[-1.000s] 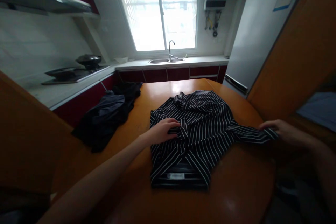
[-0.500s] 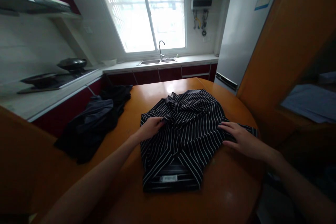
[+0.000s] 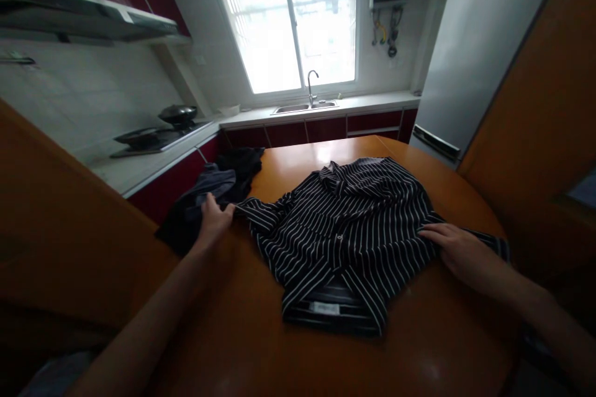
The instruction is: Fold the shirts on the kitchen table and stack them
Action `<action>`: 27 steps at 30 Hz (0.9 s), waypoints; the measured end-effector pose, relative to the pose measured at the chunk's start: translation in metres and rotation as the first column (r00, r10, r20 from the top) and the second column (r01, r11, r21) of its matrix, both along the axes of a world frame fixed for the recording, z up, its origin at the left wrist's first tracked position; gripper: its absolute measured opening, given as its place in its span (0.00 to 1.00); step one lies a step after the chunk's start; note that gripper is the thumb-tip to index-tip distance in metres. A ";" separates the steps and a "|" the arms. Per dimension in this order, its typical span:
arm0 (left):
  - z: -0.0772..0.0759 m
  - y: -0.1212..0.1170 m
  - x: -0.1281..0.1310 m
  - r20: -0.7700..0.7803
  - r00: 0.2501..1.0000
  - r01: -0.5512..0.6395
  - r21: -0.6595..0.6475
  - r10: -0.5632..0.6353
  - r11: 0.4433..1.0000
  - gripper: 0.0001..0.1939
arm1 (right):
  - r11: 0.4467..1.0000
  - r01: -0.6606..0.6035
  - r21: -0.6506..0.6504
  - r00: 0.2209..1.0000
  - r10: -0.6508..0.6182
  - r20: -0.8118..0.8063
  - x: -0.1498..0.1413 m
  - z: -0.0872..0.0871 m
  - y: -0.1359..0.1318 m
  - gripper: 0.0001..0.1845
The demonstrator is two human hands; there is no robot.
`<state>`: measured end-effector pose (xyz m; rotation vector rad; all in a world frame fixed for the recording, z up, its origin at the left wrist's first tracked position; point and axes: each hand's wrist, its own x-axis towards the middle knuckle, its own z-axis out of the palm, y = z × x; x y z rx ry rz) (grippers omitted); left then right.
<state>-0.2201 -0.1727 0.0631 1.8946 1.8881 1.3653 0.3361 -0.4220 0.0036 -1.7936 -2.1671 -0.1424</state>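
Observation:
A black shirt with white stripes [image 3: 358,223] lies spread out, its collar and white label towards me and its lower part rumpled at the far side. My left hand [image 3: 215,220] pinches the end of the left-side sleeve, which is stretched out to the left. On the opposite side, my right hand [image 3: 465,254] rests on the shirt where the other sleeve begins, fingers extended over the cloth. That sleeve runs out to the right, partly behind the hand.
Dark clothes [image 3: 209,189] lie heaped at the left edge of the wooden table [image 3: 298,161]. Beyond stand a counter with a sink [image 3: 305,108], a stove with a wok [image 3: 177,114] at left and a fridge [image 3: 479,56] at right.
My left hand has moved left from the shirt's body, drawing the sleeve out sideways. My right hand stays at the right sleeve. The view has turned a little to the left.

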 end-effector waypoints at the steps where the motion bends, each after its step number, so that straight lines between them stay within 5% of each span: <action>1: 0.001 -0.009 0.003 -0.104 0.995 -0.002 0.092 0.012 0.996 0.31 | 1.000 -0.007 0.010 1.000 0.007 0.014 -0.003 0.000 0.001 0.31; 4: 0.003 -0.042 0.030 -0.346 0.903 0.317 0.143 -0.253 0.937 0.23 | 0.999 -0.042 0.034 0.998 0.041 0.040 -0.017 0.003 0.004 0.29; 7: -0.001 -0.067 0.067 -0.475 0.625 0.667 -0.086 -0.619 0.740 0.15 | 0.997 -0.059 0.044 0.998 0.059 0.005 -0.038 0.008 0.009 0.23; 11: -0.014 -0.073 0.102 -0.501 0.366 0.769 -0.312 -0.784 0.558 0.13 | 0.999 -0.035 0.040 0.997 0.037 -0.067 -0.066 0.007 0.013 0.21; 17: -0.034 -0.066 0.103 -0.529 0.342 0.708 -0.399 -0.777 0.583 0.26 | 0.990 -0.118 -0.076 0.992 0.115 -0.043 -0.073 -0.010 0.010 0.26; 27: -0.043 -0.104 0.089 -0.602 0.326 0.604 -0.460 -0.729 0.651 0.28 | 0.981 -0.173 -0.084 0.985 0.170 -0.037 -0.041 -0.011 0.018 0.28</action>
